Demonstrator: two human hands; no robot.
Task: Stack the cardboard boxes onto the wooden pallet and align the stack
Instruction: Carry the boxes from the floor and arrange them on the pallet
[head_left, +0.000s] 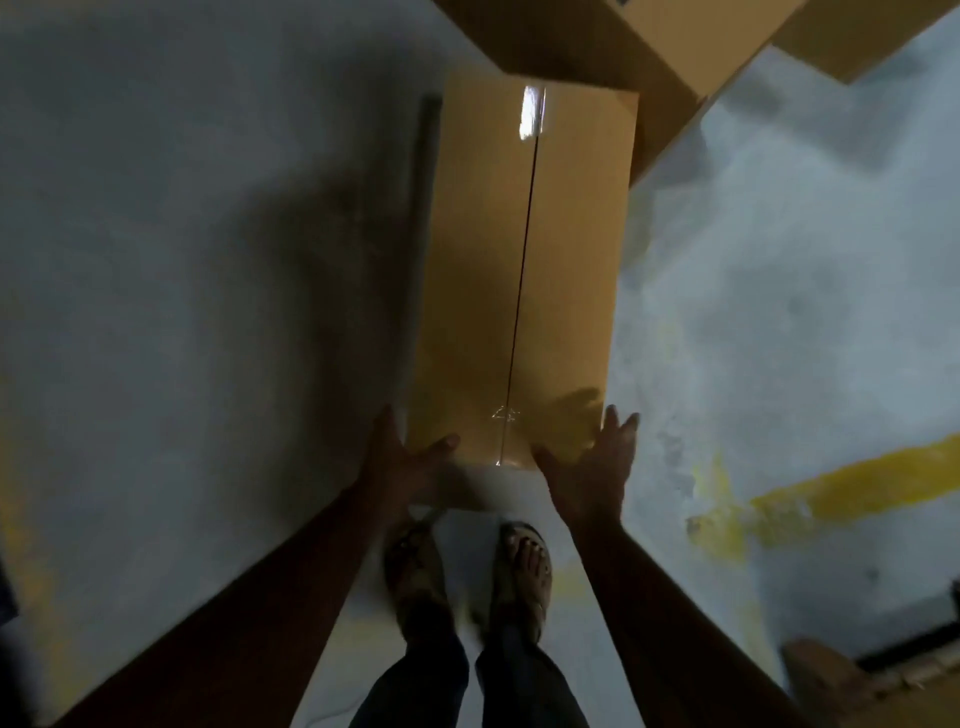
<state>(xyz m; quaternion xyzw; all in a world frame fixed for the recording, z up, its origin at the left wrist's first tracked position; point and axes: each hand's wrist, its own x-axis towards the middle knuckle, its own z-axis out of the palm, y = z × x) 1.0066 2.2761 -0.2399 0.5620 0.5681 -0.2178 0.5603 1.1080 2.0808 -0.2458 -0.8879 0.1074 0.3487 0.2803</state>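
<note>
A long cardboard box (524, 270), taped along its middle seam, lies on the concrete floor and runs away from me. My left hand (400, 462) is at its near left corner, fingers spread, the thumb on the top face. My right hand (592, 467) hovers at the near right corner with the palm open and fingers apart. Neither hand has closed around the box. More cardboard boxes (587, 36) lie at the far end, at the top of the view. No wooden pallet is clearly in view.
My two sandalled feet (467, 577) stand just behind the box. A yellow painted line (831, 493) crosses the floor on the right. A brown cardboard or wooden piece (831, 675) sits at the lower right. Grey concrete floor (182, 312) spreads to the left.
</note>
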